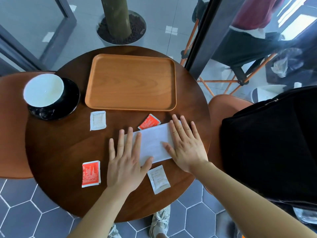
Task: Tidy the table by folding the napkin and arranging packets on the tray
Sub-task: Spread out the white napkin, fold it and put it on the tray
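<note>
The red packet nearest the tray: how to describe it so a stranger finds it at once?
Start at the wooden tray on the round table. In front of its near right corner lies a tilted red packet. Unlike the other red packet, beside the left hand, it meets the white napkin's far edge.

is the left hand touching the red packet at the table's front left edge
Apart. The head view shows a strip of bare table between the left hand and the red packet.
</note>
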`<state>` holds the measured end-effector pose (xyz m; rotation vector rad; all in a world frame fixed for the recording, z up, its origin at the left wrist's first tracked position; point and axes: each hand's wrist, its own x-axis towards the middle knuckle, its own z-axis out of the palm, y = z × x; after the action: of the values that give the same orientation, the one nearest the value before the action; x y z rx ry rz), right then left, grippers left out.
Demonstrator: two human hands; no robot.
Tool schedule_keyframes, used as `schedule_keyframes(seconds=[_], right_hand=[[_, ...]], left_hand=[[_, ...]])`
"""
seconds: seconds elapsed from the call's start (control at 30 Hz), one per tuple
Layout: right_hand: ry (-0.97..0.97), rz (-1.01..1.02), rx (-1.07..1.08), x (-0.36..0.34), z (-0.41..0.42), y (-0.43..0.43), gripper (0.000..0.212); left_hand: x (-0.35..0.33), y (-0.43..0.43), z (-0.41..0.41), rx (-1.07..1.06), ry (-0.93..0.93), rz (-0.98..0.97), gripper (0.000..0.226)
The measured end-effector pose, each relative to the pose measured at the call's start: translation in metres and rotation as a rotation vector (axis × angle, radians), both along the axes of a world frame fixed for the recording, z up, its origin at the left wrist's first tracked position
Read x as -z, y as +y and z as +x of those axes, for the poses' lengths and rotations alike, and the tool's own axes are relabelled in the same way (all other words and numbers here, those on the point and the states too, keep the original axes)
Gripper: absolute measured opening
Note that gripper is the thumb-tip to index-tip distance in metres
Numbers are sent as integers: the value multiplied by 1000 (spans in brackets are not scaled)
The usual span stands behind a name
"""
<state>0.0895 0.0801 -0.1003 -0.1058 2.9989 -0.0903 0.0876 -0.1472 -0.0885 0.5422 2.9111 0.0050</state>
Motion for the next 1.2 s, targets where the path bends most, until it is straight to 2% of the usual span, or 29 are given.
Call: schedule_keyframes(seconds=[0.17, 0.37, 0.43, 0.5, 0.57, 0.6, 0.67, 0.73, 0.8, 0.9, 0.97, 1.1, 1.2], right_hand=[[41, -11, 6, 3, 1, 1, 77], [36, -27, 14, 3, 1, 0, 77], [4, -31, 9, -1, 1, 2, 77], [12, -77, 3, -9, 1, 3, 75], [109, -213, -1, -21, 5, -4, 68], [177, -347, -1, -28, 7, -12, 64], [242, -748, 66, -44, 12, -39, 56], [155, -1148, 213, -57, 10, -69, 52], [54, -1378, 347, -64, 1, -90, 51], [-78, -1428, 466, -60, -9, -102, 56], [-118, -1428, 460, -53, -8, -102, 58], [-125, -1461, 467, -51, -7, -98, 56], [-53, -1491, 477, -53, -8, -94, 57]], left_hand=[[-2, -8, 9, -193, 13, -38, 92], [-10, -18, 17, -254, -21, -17, 92], [-18, -14, 15, -284, -28, 19, 89], [-27, -8, 16, -380, -32, 145, 80], [-36, -4, 19, -520, -50, 347, 73], [-40, -2, 20, -584, -81, 442, 71], [-45, 0, 20, -676, -147, 573, 68], [-47, 1, 18, -755, -170, 642, 66], [-49, 3, 14, -850, -177, 699, 64], [-49, 2, 9, -1007, -258, 846, 62], [-48, 1, 6, -1101, -310, 947, 61], [-46, -2, 4, -1135, -388, 986, 58], [-42, -5, 3, -1140, -387, 1002, 38]])
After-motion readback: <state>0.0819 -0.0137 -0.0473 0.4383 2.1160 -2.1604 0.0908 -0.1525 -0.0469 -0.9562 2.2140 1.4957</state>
